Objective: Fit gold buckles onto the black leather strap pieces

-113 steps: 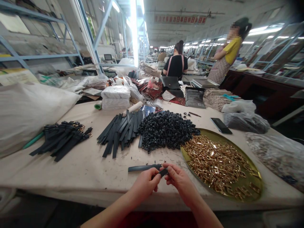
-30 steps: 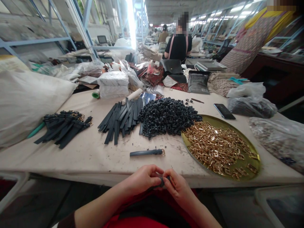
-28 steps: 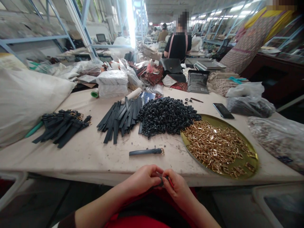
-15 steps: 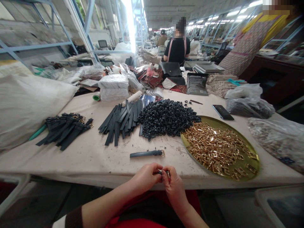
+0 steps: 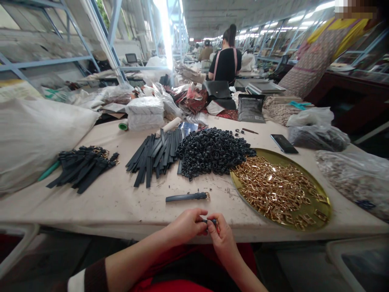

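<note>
My left hand (image 5: 190, 224) and my right hand (image 5: 221, 233) meet at the table's front edge, both pinching a small dark strap piece (image 5: 209, 222) with a bit of gold at its right end. Fingers hide most of it. Just beyond them lies a dark strap with a gold buckle (image 5: 187, 197). Behind that are a heap of black loops (image 5: 214, 152) and a pile of flat dark strips (image 5: 154, 156). Gold buckles (image 5: 273, 186) fill a round golden tray (image 5: 323, 202) on the right. Buckled straps (image 5: 86, 166) are bunched at the left.
A phone (image 5: 284, 143) lies behind the tray, near plastic bags (image 5: 319, 136). A large white sack (image 5: 39, 138) borders the left side. Wrapped bundles (image 5: 145, 112) line the back. One person (image 5: 225, 65) sits beyond the table; another in an apron (image 5: 319, 56) leans at the right.
My hands stay together in nearly the same place, with slightly more of the dark piece showing between the fingers. The whole view has shifted very slightly.
</note>
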A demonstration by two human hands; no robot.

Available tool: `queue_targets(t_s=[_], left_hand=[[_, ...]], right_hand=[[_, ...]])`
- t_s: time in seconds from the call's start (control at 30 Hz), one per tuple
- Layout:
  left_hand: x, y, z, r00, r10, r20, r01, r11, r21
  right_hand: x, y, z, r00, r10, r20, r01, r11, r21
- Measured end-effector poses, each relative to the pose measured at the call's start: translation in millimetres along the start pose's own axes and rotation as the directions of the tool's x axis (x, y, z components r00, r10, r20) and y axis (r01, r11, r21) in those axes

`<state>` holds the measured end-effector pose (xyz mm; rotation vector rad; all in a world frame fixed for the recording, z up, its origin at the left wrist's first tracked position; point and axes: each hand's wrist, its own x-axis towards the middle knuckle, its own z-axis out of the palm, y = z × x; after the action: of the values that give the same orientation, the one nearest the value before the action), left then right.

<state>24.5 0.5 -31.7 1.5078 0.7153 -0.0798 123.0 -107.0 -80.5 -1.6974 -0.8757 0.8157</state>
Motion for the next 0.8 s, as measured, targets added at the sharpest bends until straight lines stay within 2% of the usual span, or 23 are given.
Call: queue_targets(t_s=[0.07,0.13,0.2,0.27,0.37,0.43,0.5,0.57,0.6,0.67,0.73,0.8], left_hand=[[-9.1,11.9,-11.9,0.994,-0.042,0.101,0.057,0.988,-0.142],[-18.5,24.2,-23.4,0.98,-0.092,0.178,0.145,0.939,-0.313],[-23.7,31.0,-29.3,0.977,-0.105,0.187,0.173,0.901,-0.399],[-22.9,29.8,-27.6,0.988,-0.066,0.137,0.114,0.916,-0.385],[-13.4,15.8,-15.3,0.998,-0.01,0.067,0.029,0.956,-0.292],[-6.4,3.5,-5.7,0.999,0.011,-0.04,-0.02,0.976,-0.217],[-2.6,-5.4,2.1,0.979,0.071,-0.192,-0.094,0.989,-0.115],[-3.5,-6.6,7.3,0.956,0.118,-0.267,-0.137,0.989,-0.054],[-5.7,-3.8,9.0,0.958,0.1,-0.267,-0.127,0.988,-0.084],[-11.7,6.6,11.5,0.976,-0.008,-0.218,-0.051,0.963,-0.266],[-17.4,17.4,13.6,0.987,-0.098,-0.13,0.025,0.879,-0.476],[-20.2,22.5,15.9,0.99,-0.117,-0.083,0.047,0.813,-0.581]], right_hand=[[1.4,-4.0,-6.2,0.996,0.041,0.076,-0.05,0.991,0.125],[2.7,-10.5,-11.6,0.984,0.096,0.153,-0.138,0.946,0.293],[2.9,-17.2,-13.4,0.969,0.128,0.213,-0.213,0.871,0.443],[1.9,-21.7,-10.9,0.964,0.138,0.227,-0.24,0.819,0.521],[-1.0,-22.3,-3.4,0.968,0.162,0.193,-0.242,0.813,0.53],[-3.0,-19.3,0.3,0.974,0.171,0.147,-0.222,0.841,0.493],[-4.5,-15.3,1.4,0.983,0.165,0.086,-0.186,0.884,0.428],[-5.1,-12.3,0.3,0.989,0.145,0.025,-0.144,0.922,0.359],[-5.0,-11.7,-0.5,0.991,0.137,0.012,-0.133,0.932,0.337],[-4.4,-12.4,-1.4,0.991,0.13,-0.003,-0.121,0.931,0.343],[-3.4,-15.1,-0.6,0.99,0.136,-0.02,-0.117,0.912,0.393],[-2.7,-18.5,1.9,0.989,0.143,-0.043,-0.11,0.892,0.438]])
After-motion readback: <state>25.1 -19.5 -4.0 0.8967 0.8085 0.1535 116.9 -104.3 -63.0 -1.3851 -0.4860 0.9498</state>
